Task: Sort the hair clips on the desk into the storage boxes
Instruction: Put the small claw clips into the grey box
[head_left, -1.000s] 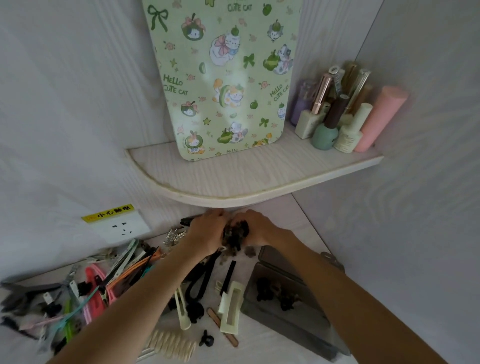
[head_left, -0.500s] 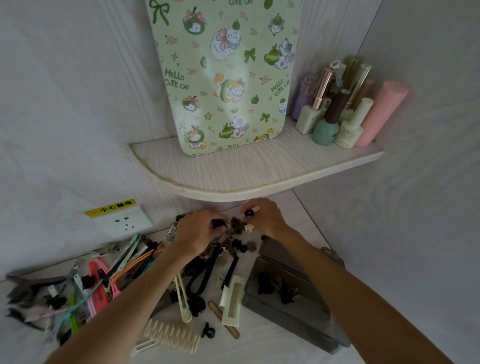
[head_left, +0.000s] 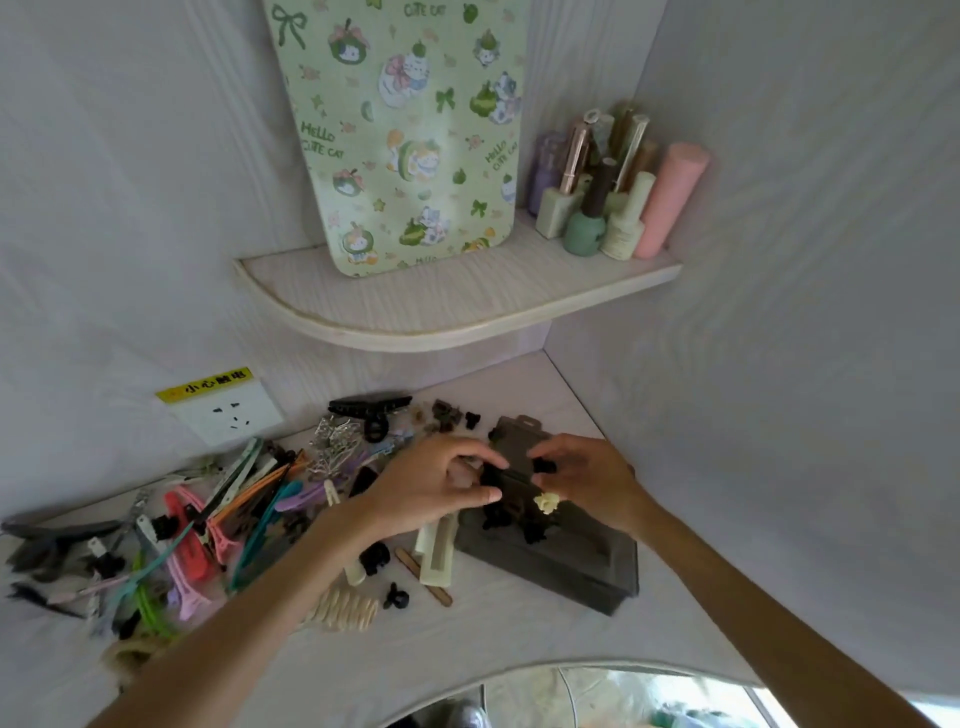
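Note:
An open dark grey storage box lies on the desk at the right, with a few small black claw clips inside. Both hands hover over its far end. My left hand has a small dark clip between thumb and curled fingers. My right hand pinches another small black clip at its fingertips, and a tiny cream clip sits just under it above the box. More small brown and black clips lie behind the box.
A heap of long coloured clips covers the desk's left side. A big black claw clip, a cream rectangular clip and a woven clip lie near my left arm. A corner shelf with bottles overhangs the back.
Both hands have come forward from the small clip pile at the back wall to the far end of the grey box, carrying small clips with them.

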